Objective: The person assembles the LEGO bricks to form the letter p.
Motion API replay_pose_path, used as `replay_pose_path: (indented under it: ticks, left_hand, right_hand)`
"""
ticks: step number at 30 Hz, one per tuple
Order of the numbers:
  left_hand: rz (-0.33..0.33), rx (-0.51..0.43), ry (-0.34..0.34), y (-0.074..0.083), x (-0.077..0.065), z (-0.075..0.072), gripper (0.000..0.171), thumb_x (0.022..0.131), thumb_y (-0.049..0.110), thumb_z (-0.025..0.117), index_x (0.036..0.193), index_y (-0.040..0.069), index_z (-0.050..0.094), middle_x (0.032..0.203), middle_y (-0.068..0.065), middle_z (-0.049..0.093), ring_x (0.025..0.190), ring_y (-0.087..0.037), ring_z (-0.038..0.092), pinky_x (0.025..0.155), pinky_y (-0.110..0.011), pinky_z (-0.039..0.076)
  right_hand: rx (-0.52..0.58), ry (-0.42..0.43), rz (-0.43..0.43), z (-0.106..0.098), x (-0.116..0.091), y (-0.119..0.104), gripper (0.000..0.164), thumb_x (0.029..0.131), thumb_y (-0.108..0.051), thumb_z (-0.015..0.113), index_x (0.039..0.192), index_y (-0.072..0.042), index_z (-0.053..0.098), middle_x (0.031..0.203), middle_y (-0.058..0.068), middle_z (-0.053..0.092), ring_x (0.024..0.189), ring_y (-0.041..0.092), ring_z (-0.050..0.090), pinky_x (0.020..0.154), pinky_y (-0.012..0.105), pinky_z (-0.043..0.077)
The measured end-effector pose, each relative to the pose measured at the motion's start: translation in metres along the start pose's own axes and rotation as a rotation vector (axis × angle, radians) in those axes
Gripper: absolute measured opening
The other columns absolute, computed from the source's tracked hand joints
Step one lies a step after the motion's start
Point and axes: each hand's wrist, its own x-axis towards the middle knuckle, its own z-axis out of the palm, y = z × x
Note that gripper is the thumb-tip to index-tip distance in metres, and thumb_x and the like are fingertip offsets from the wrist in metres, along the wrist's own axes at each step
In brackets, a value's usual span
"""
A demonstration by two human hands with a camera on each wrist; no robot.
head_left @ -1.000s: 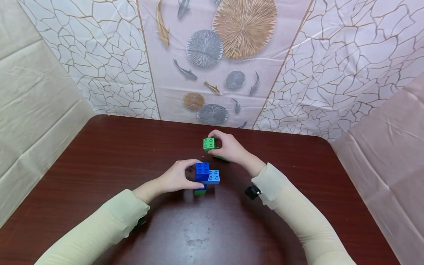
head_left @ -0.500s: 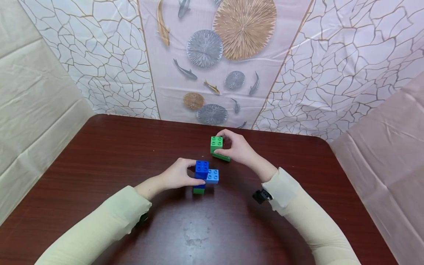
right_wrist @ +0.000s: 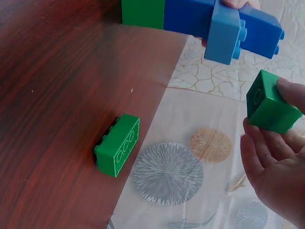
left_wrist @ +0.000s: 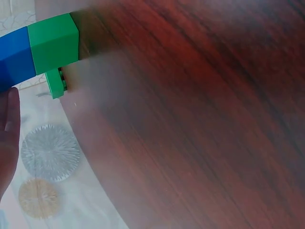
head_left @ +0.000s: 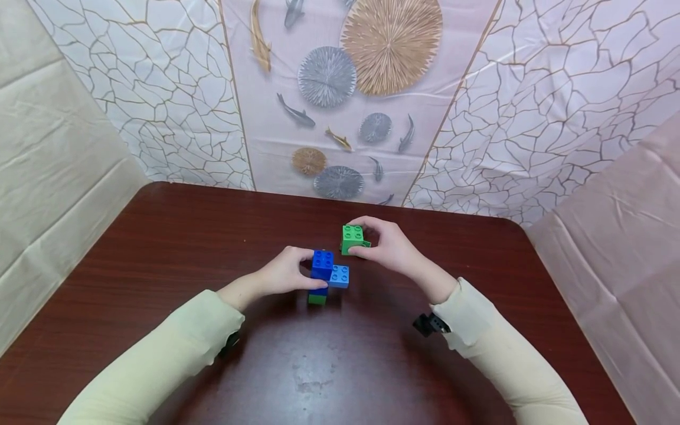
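My left hand (head_left: 285, 273) grips a stack of toy building bricks between thumb and fingers. A dark blue brick (head_left: 322, 264) tops it, a light blue brick (head_left: 340, 276) juts out to the right under that, and another dark blue brick (right_wrist: 187, 16) sits lower. The stack ends in a green brick (head_left: 317, 300); whether it touches the table I cannot tell. Behind and to the right, my right hand (head_left: 392, 248) pinches a small green brick (head_left: 353, 241) with studs up, apart from the stack. The thumb and several fingers (right_wrist: 264, 152) hold it in the right wrist view.
A longer green brick (right_wrist: 116, 145) lies on the dark brown table (head_left: 372, 354), its hollow underside showing. In the head view the right hand and small brick partly hide it. A patterned cloth (head_left: 340, 141) hangs behind the table's far edge.
The right hand has carried the small green brick to the right, lately also a little nearer to me. My left hand and its stack have shifted slightly farther away.
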Motion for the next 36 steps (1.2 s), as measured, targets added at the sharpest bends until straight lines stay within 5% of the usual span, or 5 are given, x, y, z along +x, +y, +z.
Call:
replay_pose_path:
  ticks: [28, 36]
  left_hand:
    - [-0.05, 0.023, 0.027, -0.001, 0.005, -0.003, 0.036, 0.079, 0.029, 0.075, 0.107, 0.009, 0.065, 0.1, -0.002, 0.071, 0.088, -0.011, 0.063, 0.085, -0.031, 0.053]
    - [-0.048, 0.033, 0.033, -0.001, 0.006, -0.003, 0.037, 0.078, 0.03, 0.076, 0.106, 0.008, 0.065, 0.099, -0.002, 0.071, 0.087, -0.011, 0.063, 0.085, -0.03, 0.053]
  right_hand:
    - [-0.015, -0.055, 0.028, 0.016, -0.018, 0.004, 0.041, 0.08, -0.017, 0.074, 0.117, -0.009, 0.059, 0.1, 0.009, 0.066, 0.089, 0.026, 0.06, 0.075, 0.035, 0.053]
    - [-0.025, -0.061, 0.008, 0.018, -0.019, 0.007, 0.043, 0.08, -0.016, 0.074, 0.12, -0.007, 0.058, 0.1, 0.01, 0.067, 0.088, 0.026, 0.06, 0.079, 0.046, 0.053]
